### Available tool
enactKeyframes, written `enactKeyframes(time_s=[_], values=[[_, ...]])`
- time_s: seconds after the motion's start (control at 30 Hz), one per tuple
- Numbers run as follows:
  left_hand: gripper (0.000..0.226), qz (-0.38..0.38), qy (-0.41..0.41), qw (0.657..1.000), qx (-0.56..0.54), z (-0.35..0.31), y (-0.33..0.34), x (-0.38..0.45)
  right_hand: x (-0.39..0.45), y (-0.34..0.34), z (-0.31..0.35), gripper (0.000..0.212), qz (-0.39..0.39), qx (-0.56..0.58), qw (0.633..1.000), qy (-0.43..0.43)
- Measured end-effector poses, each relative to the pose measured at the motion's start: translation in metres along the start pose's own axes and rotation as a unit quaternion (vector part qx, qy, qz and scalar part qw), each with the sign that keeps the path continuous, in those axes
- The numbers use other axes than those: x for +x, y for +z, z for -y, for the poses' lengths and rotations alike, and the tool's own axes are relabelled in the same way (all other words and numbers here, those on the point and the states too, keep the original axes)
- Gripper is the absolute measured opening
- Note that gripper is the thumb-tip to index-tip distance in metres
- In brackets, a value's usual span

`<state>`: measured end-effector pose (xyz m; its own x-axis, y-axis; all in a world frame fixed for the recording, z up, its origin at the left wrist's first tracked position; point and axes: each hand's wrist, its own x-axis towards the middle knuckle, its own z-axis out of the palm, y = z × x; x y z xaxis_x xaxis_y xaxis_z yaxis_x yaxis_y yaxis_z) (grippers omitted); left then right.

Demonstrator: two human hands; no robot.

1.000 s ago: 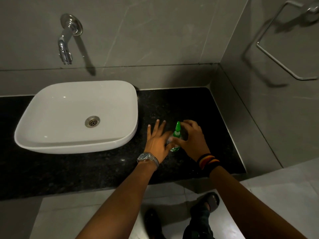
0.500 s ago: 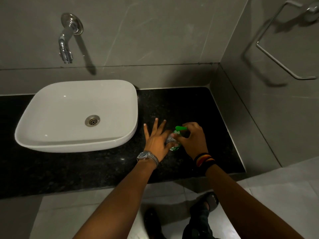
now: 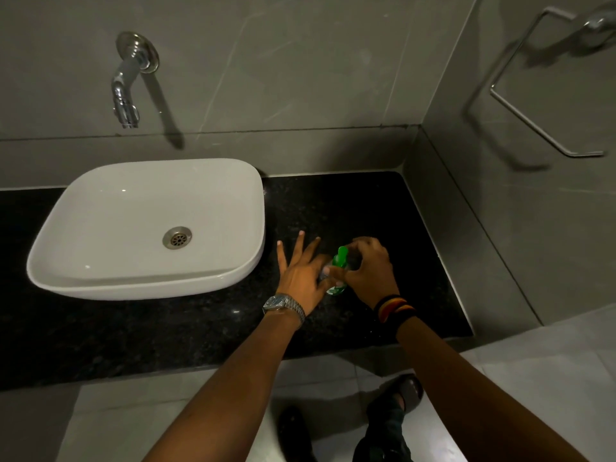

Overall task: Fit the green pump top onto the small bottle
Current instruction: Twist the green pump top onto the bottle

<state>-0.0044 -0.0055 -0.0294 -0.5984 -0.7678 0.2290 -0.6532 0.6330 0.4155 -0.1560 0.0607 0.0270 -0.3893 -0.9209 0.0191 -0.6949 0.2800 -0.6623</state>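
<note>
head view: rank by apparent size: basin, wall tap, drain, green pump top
1. White basin, by far the largest.
2. Wall tap.
3. and 4. Drain and green pump top look alike; the fingers of the right hand cover part of the pump, so unranked.

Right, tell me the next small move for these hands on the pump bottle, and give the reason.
Probably another short turn of the green plastic pump top by the right hand, which is curled over it. The left hand steadies the small clear bottle with its thumb side, fingers splayed, on the black granite counter. Whether the collar is fully seated is hidden, so tightening further seems safest.
</note>
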Motion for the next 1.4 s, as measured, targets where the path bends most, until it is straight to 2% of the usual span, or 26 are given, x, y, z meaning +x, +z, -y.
enactKeyframes(time_s=[0.07, 0.17, 0.23, 0.33, 0.4, 0.47, 0.57, 0.7, 0.77, 0.83, 0.93, 1.03, 1.13, 1.27, 1.4], values=[[0.044, 0.002, -0.002, 1.000, 0.008, -0.0005, -0.0002, -0.0002, -0.0011, 0.0002, -0.0040, 0.048, 0.026, 0.010, 0.999, -0.024], [0.047, 0.010, -0.003, 1.000, 0.019, -0.0012, -0.0003, -0.0011, -0.0011, 0.0001, -0.0037, 0.029, -0.004, -0.024, 0.999, -0.028], [0.047, 0.011, -0.002, 1.000, 0.020, -0.0023, -0.0002, -0.0014, -0.0003, 0.0010, -0.0007, 0.041, -0.032, -0.033, 0.999, 0.000], [0.045, 0.002, -0.003, 1.000, 0.013, -0.0020, -0.0010, -0.0005, -0.0029, 0.0035, -0.0007, 0.052, -0.021, -0.007, 1.000, -0.009], [0.046, 0.002, -0.005, 1.000, 0.015, -0.0022, -0.0013, -0.0008, -0.0044, 0.0039, -0.0061, 0.047, -0.002, 0.009, 0.999, -0.036], [0.048, 0.009, -0.004, 1.000, 0.016, -0.0031, -0.0011, -0.0015, -0.0052, 0.0037, -0.0081, 0.034, -0.021, -0.008, 0.999, -0.042], [0.043, 0.008, -0.005, 1.000, 0.011, -0.0037, 0.0004, -0.0025, -0.0033, 0.0049, -0.0029, 0.042, -0.058, -0.022, 0.998, 0.004], [0.048, 0.002, -0.006, 1.000, 0.014, -0.0033, -0.0017, -0.0006, -0.0025, 0.0046, -0.0032, 0.055, -0.001, 0.010, 1.000, -0.014], [0.049, 0.004, -0.002, 1.000, 0.020, -0.0048, -0.0026, -0.0011, -0.0035, 0.0011, -0.0057, 0.042, 0.015, 0.007, 0.999, -0.034], [0.046, 0.007, -0.004, 1.000, 0.017, -0.0060, -0.0020, -0.0023, -0.0035, 0.0018, -0.0047, 0.034, -0.014, -0.016, 0.999, -0.029], [0.039, 0.003, -0.010, 1.000, 0.017, -0.0072, -0.0021, -0.0017, -0.0010, 0.0049, 0.0008, 0.041, -0.051, -0.027, 0.998, 0.009], [0.040, 0.002, -0.008, 1.000, 0.014, -0.0055, -0.0026, -0.0005, -0.0032, 0.0059, -0.0023, 0.045, -0.026, 0.000, 1.000, -0.013], [0.045, 0.000, -0.008, 1.000, 0.016, -0.0070, -0.0018, -0.0018, -0.0037, 0.0039, -0.0084, 0.038, -0.005, 0.000, 0.999, -0.046], [0.048, -0.006, -0.011, 1.000, 0.010, -0.0051, 0.0007, -0.0025, -0.0036, 0.0064, -0.0027, 0.033, -0.038, -0.045, 0.997, -0.041], [0.045, -0.014, 0.000, 1.000, 0.007, -0.0041, 0.0016, -0.0025, -0.0036, 0.0065, -0.0080, 0.037, -0.015, 0.000, 0.999, -0.034]])
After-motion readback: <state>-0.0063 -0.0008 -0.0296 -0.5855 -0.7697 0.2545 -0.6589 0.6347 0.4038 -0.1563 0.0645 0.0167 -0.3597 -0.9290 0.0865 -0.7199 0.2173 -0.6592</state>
